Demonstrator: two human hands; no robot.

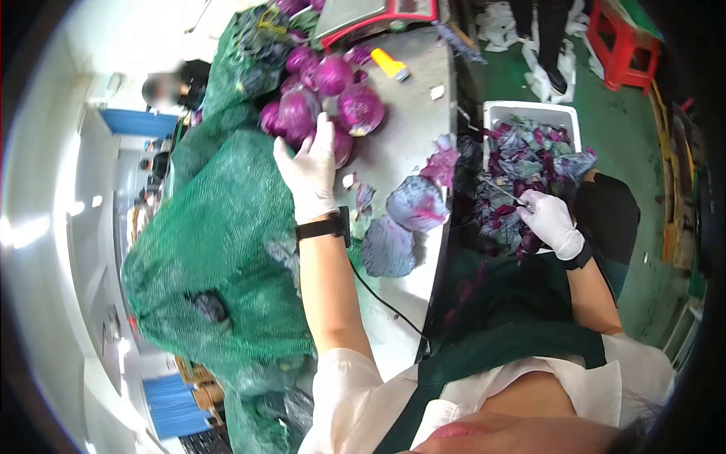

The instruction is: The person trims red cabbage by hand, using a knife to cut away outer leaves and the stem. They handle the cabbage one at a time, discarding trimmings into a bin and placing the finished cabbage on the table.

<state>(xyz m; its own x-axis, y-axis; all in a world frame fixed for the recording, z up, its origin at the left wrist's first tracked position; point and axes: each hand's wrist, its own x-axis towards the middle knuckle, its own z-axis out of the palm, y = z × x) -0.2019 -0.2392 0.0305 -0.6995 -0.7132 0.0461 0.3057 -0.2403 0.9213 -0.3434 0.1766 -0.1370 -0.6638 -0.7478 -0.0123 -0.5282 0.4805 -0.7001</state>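
My left hand (310, 170), in a white glove, is open with fingers spread at the near edge of a pile of purple cabbages (359, 110). Its fingertips are beside or against the lowest cabbages; it holds nothing. My right hand (552, 219), also gloved, is closed round a thin metal knife (503, 191), whose handle is hidden in the fist. The blade lies over a white bin (532, 110) heaped with cabbage leaves (529, 151). Loose outer leaves (416, 203) lie on the metal table (412, 113) between my hands.
Green mesh sacks (219, 227) line the table's left side. A red-edged scale (370, 21) and a yellow-handled tool (389, 64) are at the far end. A black cable (386, 303) crosses the near table. Beyond the bin are a person's legs (548, 38) and a red stool (624, 57).
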